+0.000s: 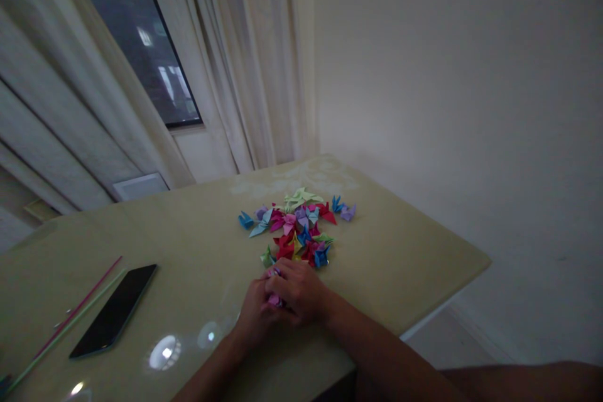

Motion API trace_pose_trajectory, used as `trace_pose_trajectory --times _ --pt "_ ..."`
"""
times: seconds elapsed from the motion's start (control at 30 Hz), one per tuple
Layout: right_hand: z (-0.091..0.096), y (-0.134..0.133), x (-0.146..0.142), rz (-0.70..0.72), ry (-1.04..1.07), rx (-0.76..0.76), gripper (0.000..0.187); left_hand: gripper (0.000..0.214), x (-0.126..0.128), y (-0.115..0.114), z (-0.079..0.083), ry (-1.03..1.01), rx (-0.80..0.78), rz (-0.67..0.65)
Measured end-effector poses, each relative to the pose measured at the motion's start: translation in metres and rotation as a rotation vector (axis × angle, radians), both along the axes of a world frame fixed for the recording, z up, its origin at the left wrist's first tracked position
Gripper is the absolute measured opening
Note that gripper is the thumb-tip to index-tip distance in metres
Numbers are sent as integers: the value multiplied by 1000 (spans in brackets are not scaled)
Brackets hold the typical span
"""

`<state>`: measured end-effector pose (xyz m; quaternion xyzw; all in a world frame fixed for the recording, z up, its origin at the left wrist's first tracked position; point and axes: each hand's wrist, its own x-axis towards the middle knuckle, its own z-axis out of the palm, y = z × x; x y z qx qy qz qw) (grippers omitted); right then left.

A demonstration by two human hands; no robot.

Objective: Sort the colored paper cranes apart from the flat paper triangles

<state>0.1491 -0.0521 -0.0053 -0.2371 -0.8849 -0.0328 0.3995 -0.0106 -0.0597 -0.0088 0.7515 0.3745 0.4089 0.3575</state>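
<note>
My left hand (pixel 255 309) and my right hand (pixel 303 291) are together at the near side of a colourful pile. Between them is a small pink folded paper piece (pixel 276 300), gripped by the fingers of both; its full shape is hidden. Just beyond my hands lies a heap of folded paper figures (pixel 301 218), bird-like in form, in red, pink, blue, purple, yellow and green. Among them, a pale green figure (pixel 301 199) sits at the back and a blue one (pixel 321 256) rests close to my right hand.
On the left of the glossy table (pixel 400 251) lies a black smartphone (pixel 115 308). Beside it are a thin pink stick (pixel 87 298) and a thin green stick (pixel 78 320). Curtains (pixel 254 56) and a wall (pixel 447 94) stand behind; the table's right edge slopes toward me.
</note>
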Motion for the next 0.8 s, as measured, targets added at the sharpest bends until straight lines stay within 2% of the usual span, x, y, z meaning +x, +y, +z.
trace_pose_trajectory --times 0.2,0.37,0.53,0.67,0.8 --pt "-2 2 0 23 -31 -65 36 40 2 0 3 -35 -6 7" --pt "2 1 0 39 -32 -111 36 48 -1 5 -11 -195 -9 51" --pt "4 -2 0 31 56 -83 36 44 -6 5 -23 -146 -84 134" --pt "5 -2 1 32 118 -89 38 41 -3 2 -17 -81 -117 66" --pt "4 2 4 1 272 -189 35 35 3 1 -5 -53 -164 -20"
